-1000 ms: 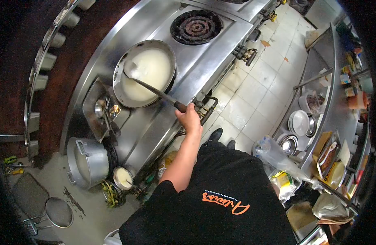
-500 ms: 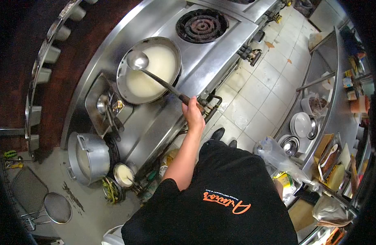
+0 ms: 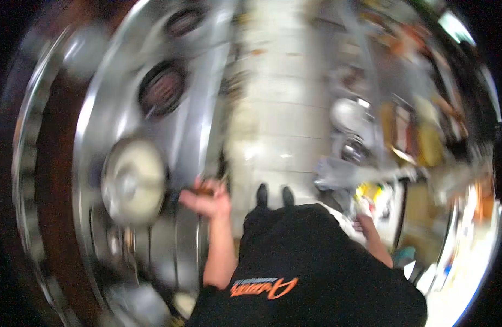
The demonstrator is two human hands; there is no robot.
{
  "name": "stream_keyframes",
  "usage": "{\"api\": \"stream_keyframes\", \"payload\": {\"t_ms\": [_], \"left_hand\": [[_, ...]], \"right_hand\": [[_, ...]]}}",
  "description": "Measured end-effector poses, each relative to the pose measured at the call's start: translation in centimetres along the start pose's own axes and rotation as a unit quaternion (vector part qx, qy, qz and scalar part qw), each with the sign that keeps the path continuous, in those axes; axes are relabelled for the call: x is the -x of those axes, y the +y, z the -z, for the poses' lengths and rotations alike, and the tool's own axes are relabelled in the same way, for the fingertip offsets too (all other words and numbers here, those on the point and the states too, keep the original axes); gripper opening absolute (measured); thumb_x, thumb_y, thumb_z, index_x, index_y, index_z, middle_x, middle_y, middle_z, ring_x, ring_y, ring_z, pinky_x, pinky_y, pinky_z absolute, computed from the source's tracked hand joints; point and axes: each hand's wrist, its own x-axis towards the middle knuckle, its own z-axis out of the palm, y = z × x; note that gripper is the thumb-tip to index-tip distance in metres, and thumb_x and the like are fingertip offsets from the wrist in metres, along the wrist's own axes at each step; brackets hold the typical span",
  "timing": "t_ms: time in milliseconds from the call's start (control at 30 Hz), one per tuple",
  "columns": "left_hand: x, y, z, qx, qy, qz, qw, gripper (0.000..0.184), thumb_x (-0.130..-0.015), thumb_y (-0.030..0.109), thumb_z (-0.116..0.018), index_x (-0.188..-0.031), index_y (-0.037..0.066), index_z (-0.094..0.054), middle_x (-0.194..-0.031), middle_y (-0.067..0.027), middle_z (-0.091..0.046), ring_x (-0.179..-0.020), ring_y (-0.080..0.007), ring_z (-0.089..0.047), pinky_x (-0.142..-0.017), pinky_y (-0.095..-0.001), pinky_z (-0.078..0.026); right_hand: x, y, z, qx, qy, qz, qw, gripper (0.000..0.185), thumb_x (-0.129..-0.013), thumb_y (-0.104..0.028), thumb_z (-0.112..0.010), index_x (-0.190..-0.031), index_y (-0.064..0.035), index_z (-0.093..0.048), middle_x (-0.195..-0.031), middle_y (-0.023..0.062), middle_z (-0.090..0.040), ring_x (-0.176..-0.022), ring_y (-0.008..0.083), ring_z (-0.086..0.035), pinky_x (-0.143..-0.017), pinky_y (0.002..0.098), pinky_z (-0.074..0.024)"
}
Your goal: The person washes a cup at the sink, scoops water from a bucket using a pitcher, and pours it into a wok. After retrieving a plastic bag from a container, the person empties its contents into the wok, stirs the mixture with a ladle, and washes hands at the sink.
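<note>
Motion blur smears the whole view. My left hand (image 3: pixel 208 201), at the stove's front edge, is closed around the brown handle of a ladle (image 3: pixel 128 185). The ladle's round bowl lies over the pale, creamy liquid (image 3: pixel 144 166) in a wide pan (image 3: pixel 110 204) on the stove. Its shaft is too blurred to follow. On my other side, my right hand (image 3: pixel 364 224) reaches low beside a yellow-and-white package (image 3: pixel 369 192). Its fingers are smeared, so I cannot tell whether they hold anything.
Dark burners (image 3: pixel 162 90) line the steel stove top (image 3: pixel 193 117). A tiled floor aisle (image 3: pixel 286 117) separates it from shelving at right. White plates (image 3: pixel 347 114), metal bowls (image 3: pixel 354 148) and a clear plastic bag (image 3: pixel 338 173) sit there. A large pot (image 3: pixel 136 302) stands at lower left.
My view has swung to the right, so the stove and pan now appear further left. My right hand has come into sight by the yellow package. My left hand stays on the ladle handle.
</note>
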Motion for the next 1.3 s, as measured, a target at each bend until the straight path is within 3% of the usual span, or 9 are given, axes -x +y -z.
{"api": "stream_keyframes", "payload": {"t_ms": [133,233,467,800,1000,1067,1100,1200,1300], "left_hand": [[2.0,-5.5,6.0,-0.183,-0.23,0.066,0.954,0.083,-0.08,0.074,-0.041,-0.127,0.005,-0.044,-0.081,-0.007,-0.053,-0.065,-0.0122,-0.048,-0.055,-0.0277,-0.04],[1.1,-7.6,5.9,-0.488,-0.348,0.095,0.795,0.077,-0.085,0.066,-0.043,-0.126,0.001,-0.043,-0.08,-0.0062,-0.053,-0.062,-0.011,-0.046,-0.054,-0.0247,-0.039],[-2.3,-16.2,1.7,-0.61,-0.288,0.136,0.726,0.044,-0.092,0.043,-0.046,-0.107,0.003,-0.057,-0.066,0.0011,-0.044,-0.052,-0.0069,-0.038,-0.045,-0.0204,-0.031],[7.0,-34.2,1.5,-0.695,-0.611,-0.074,0.371,0.025,-0.083,0.029,-0.062,-0.087,0.004,-0.062,-0.062,-0.0038,-0.052,-0.059,-0.0151,-0.051,-0.057,-0.0311,-0.043],[-1.2,-31.6,4.1,-0.823,-0.444,-0.125,0.331,0.032,-0.077,0.033,-0.064,-0.089,0.003,-0.065,-0.081,-0.0192,-0.065,-0.079,-0.0341,-0.063,-0.071,-0.0385,-0.048],[-13.6,-29.7,9.3,-0.899,-0.341,-0.142,0.236,0.032,-0.077,0.032,-0.063,-0.092,0.003,-0.066,-0.086,-0.0205,-0.066,-0.084,-0.0368,-0.063,-0.074,-0.0411,-0.048],[-10.4,-26.9,7.0,-0.881,-0.27,-0.106,0.374,0.035,-0.077,0.033,-0.062,-0.094,0.002,-0.066,-0.09,-0.0226,-0.065,-0.088,-0.0368,-0.062,-0.078,-0.0431,-0.047],[-19.2,-23.2,9.4,-0.95,-0.157,-0.063,0.261,0.042,-0.08,0.033,-0.059,-0.101,-0.003,-0.064,-0.108,-0.0237,-0.061,-0.098,-0.0379,-0.059,-0.087,-0.0428,-0.045],[-18.4,-24.9,7.8,-0.911,-0.001,-0.091,0.402,0.047,-0.079,0.036,-0.06,-0.102,-0.005,-0.064,-0.107,-0.024,-0.062,-0.099,-0.0368,-0.059,-0.085,-0.0425,-0.046]], "right_hand": [[2.1,1.0,-0.7,0.063,0.085,0.059,0.993,0.033,-0.081,-0.037,-0.062,-0.087,-0.0045,-0.063,-0.073,0.0038,-0.059,-0.058,0.0144,-0.058,-0.048,0.0279,-0.0456],[6.2,-0.2,-1.4,0.043,0.119,0.037,0.991,0.032,-0.08,-0.035,-0.063,-0.095,-0.007,-0.066,-0.075,0.0045,-0.061,-0.061,0.0138,-0.059,-0.05,0.0281,-0.0482],[11.0,5.1,-2.4,-0.031,0.174,0.031,0.984,0.038,-0.082,-0.032,-0.063,-0.103,0.0001,-0.063,-0.083,0.0117,-0.065,-0.067,0.017,-0.063,-0.055,0.0291,-0.0501],[5.1,8.1,-0.3,-0.226,0.077,0.057,0.969,0.039,-0.087,-0.029,-0.06,-0.115,-0.0026,-0.058,-0.098,0.0075,-0.064,-0.075,0.0158,-0.062,-0.059,0.027,-0.0497],[3.1,-5.9,-0.5,-0.114,-0.081,0.176,0.974,0.04,-0.087,-0.03,-0.059,-0.117,-0.0042,-0.057,-0.097,0.0066,-0.063,-0.078,0.0141,-0.061,-0.066,0.0273,-0.0503],[1.3,-11.7,-1.8,-0.064,-0.131,0.238,0.96,0.04,-0.088,-0.031,-0.059,-0.118,-0.0049,-0.057,-0.096,0.0065,-0.063,-0.08,0.0132,-0.061,-0.068,0.0264,-0.0494],[0.5,-14.9,-2.6,-0.046,-0.153,0.269,0.95,0.041,-0.088,-0.032,-0.058,-0.118,-0.005,-0.057,-0.096,0.0065,-0.063,-0.081,0.013,-0.06,-0.068,0.0262,-0.0489],[-3.0,-24.7,-6.2,0.046,-0.162,0.394,0.904,0.042,-0.088,-0.034,-0.058,-0.119,-0.0046,-0.056,-0.095,0.0063,-0.063,-0.083,0.0128,-0.059,-0.069,0.0268,-0.0482],[-4.5,-35.9,-9.9,0.065,-0.226,0.399,0.886,0.043,-0.088,-0.034,-0.058,-0.119,-0.0044,-0.055,-0.098,0.0065,-0.062,-0.083,0.014,-0.06,-0.069,0.0279,-0.0481]]}}
